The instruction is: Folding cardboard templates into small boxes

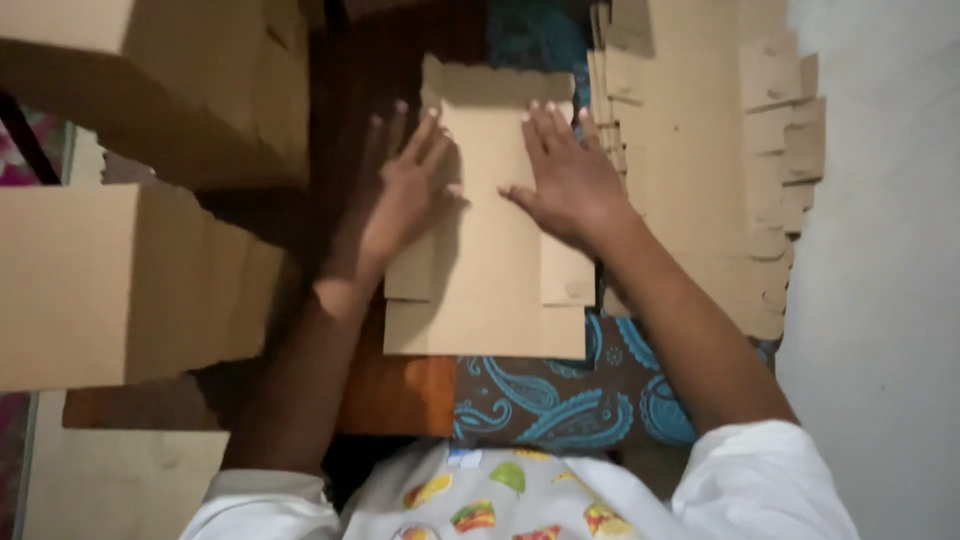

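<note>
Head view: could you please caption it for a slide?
Both hands, left and right, press flat on a cardboard blank.

Likely a home workspace: stacked cardboard boxes, paisley cloth.

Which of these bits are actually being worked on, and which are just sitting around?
In hand:
- flat cardboard blank, pressed flat under both palms
- left hand on its left flap
- right hand on its right side

Lying about:
- stack of flat blanks to the right
- made-up boxes on the left
- blue paisley cloth underneath
</note>
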